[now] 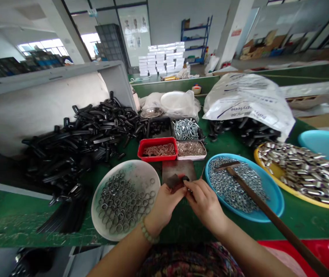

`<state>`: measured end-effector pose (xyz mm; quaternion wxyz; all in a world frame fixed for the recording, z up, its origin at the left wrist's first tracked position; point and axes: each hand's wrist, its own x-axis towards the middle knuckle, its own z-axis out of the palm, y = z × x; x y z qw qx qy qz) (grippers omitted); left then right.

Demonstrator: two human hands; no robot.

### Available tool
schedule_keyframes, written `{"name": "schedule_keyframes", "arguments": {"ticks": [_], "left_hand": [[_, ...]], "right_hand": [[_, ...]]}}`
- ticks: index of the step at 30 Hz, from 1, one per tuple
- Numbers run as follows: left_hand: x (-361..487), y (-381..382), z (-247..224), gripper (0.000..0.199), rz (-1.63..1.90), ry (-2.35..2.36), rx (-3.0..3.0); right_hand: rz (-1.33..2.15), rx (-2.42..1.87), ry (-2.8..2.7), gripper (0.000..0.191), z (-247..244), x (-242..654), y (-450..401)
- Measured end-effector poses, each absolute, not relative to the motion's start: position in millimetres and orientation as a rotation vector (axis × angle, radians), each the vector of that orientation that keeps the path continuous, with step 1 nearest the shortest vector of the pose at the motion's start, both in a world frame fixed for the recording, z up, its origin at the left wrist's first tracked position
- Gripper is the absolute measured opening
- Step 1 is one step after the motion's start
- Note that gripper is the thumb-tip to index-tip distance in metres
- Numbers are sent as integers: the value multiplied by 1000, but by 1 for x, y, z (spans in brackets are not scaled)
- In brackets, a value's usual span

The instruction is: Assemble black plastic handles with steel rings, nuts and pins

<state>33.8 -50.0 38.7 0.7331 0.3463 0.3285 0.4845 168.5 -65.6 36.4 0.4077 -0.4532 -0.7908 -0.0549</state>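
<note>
Well, the left hand (pixel 164 204) and the right hand (pixel 205 202) are both curled closed and meet over a small black part (pixel 173 181), held between their fingertips just above a square metal plate (pixel 178 171). A beaded bracelet (pixel 149 233) circles the left wrist. Just left of the hands sits a round white tray (pixel 149 173) of steel rings (pixel 124 204). Just right of them, a blue plate (pixel 276 200) holds a heap of hex nuts (pixel 233 184), with a long wooden-handled tool (pixel 268 215) lying across it and reaching past the surface's near edge.

Farther out on the green surface (pixel 311 223), a red tray (pixel 157 141) holds fine copper-coloured pins, beside a pale tray (pixel 191 156) of small metal pieces and a black tray (pixel 186 129) of bolts. To the right lie a yellow tray (pixel 285 196) of metal sleeves and a teal basin (pixel 326 144). A large pile of black plastic parts (pixel 80 134) spreads at the left, below a long white chute (pixel 43 111). A polypropylene sack (pixel 248 104) slumps on more of them. Across the room stand stacked white boxes (pixel 161 59) and a blue shelf rack (pixel 196 40), with daylight coming through windows (pixel 41 48) at the left.
</note>
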Motion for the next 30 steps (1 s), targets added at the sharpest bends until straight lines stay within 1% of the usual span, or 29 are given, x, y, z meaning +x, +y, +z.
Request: {"name": "schedule_keyframes", "arguments": {"ticks": [2, 3, 4, 6, 7, 10, 12, 13, 15, 16, 18, 20, 24, 27, 30], "left_hand": [[28, -56, 38, 49, 1011, 708, 800], [24, -59, 39, 49, 995, 722, 813], [19, -61, 39, 45, 994, 754, 819], [9, -67, 39, 31, 1027, 834, 782], [4, -70, 39, 26, 1030, 853, 736], [-6, -76, 37, 21, 930, 812, 574], [-8, -77, 34, 22, 874, 820, 522], [-8, -77, 32, 21, 882, 864, 541], [-8, -76, 28, 21, 934, 991, 735], [-9, -75, 26, 21, 959, 1054, 903], [-16, -72, 23, 25, 947, 1139, 1269], [-29, -62, 21, 29, 840, 1176, 1525], [-67, -19, 9, 23, 713, 1405, 1890], [-86, 13, 0, 18, 624, 1477, 2046], [-81, 21, 5, 14, 575, 1475, 1950]], "right_hand": [[-77, -1044, -2036, 25, 31, 171, -70], [9, -1005, -2056, 29, 28, 171, -72], [130, -991, -2046, 33, 26, 171, -74], [453, -1043, -1875, 41, 22, 169, -78], [642, -1084, -1735, 42, 19, 167, -78], [1204, -1098, -1379, 26, 11, 161, -75], [1434, -1079, -1288, 30, 7, 157, -73], [1446, -1112, -1252, 32, 6, 155, -73], [1317, -1228, -1240, 28, 7, 151, -75], [1231, -1272, -1287, 25, 8, 149, -77], [1137, -1284, -1464, 27, 10, 148, -83], [1180, -1276, -1566, 22, 10, 149, -85], [1322, -1284, -1302, 22, 4, 161, -83], [1303, -1230, -1318, 16, 3, 171, -83], [1206, -1198, -1551, 14, 12, 177, -89]]}}
